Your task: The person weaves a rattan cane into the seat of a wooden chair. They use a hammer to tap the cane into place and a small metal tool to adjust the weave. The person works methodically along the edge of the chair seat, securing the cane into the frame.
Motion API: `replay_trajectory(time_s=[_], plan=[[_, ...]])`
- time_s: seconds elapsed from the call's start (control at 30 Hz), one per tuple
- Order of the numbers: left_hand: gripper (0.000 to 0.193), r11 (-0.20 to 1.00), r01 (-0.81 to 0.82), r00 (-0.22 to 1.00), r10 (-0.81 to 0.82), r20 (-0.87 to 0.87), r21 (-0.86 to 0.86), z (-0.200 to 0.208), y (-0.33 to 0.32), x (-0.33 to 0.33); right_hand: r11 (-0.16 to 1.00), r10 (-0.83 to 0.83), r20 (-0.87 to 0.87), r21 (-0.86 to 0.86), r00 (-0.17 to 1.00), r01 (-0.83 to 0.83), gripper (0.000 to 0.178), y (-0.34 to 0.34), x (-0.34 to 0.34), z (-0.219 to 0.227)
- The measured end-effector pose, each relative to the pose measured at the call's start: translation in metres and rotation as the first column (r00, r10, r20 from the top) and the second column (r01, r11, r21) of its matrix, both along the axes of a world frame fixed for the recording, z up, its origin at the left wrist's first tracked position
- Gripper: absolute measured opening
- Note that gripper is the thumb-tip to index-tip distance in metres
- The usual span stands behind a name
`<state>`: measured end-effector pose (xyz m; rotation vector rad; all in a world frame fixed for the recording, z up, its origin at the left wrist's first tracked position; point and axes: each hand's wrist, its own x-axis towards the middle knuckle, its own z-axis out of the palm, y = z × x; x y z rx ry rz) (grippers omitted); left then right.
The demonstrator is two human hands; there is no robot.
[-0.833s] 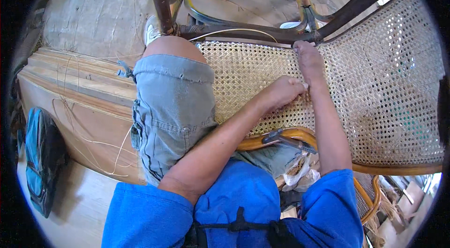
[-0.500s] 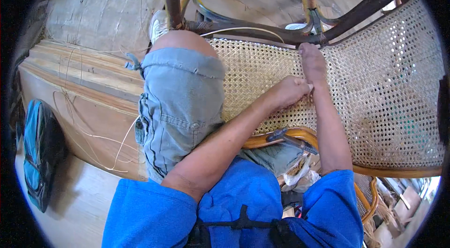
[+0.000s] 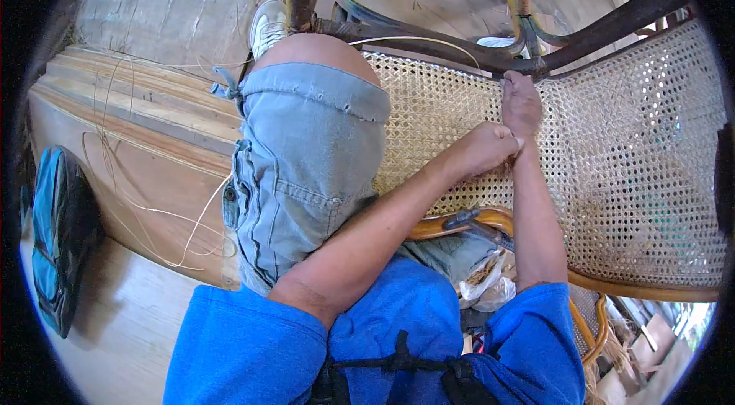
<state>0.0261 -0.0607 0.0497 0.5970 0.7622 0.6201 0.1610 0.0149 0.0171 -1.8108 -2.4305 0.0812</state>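
A chair with a woven cane panel lies across my lap, its dark rail along the far side. My right hand is closed at the far edge of the weave, just below this rail, with its fingertips curled down. My left hand is closed in a pinch against the inside of my right wrist, over the weave. What either hand holds is too small or hidden to make out. A pale cane strand arcs along the rail and comes down to the weave left of my right hand.
A second cane panel slopes away at the right. Curved rattan braces rise beyond the rail. Loose strands trail over a wooden platform at left, near a blue and black bag. A clear plastic bag lies beneath my right arm.
The whole view has shifted slightly, with the chair and both hands now a little farther right in the picture. Both hands keep nearly the same place on the weave and stay closed.
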Motion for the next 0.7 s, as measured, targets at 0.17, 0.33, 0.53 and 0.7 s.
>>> replay_trajectory(time_s=[0.17,0.33,0.53,0.7], plan=[[0.028,0.998,-0.050,0.999,0.049,0.016,0.035,-0.005,-0.002,0.005,0.999,0.016,0.009,-0.041,1.000,-0.015,0.018,0.001,0.002,0.002],[0.028,0.991,-0.127,0.988,0.123,0.097,0.034,-0.017,-0.006,0.017,0.974,-0.061,0.165,-0.205,0.984,0.095,0.023,0.008,-0.008,0.012],[0.027,0.997,-0.072,0.996,0.073,0.057,-0.016,-0.004,-0.002,0.003,0.934,0.001,0.164,-0.352,0.986,0.057,0.025,0.020,0.008,0.007],[0.027,0.996,-0.084,0.995,0.085,0.050,-0.038,-0.005,-0.001,0.006,0.940,0.149,0.170,-0.329,0.974,-0.086,0.025,0.021,0.015,0.005]])
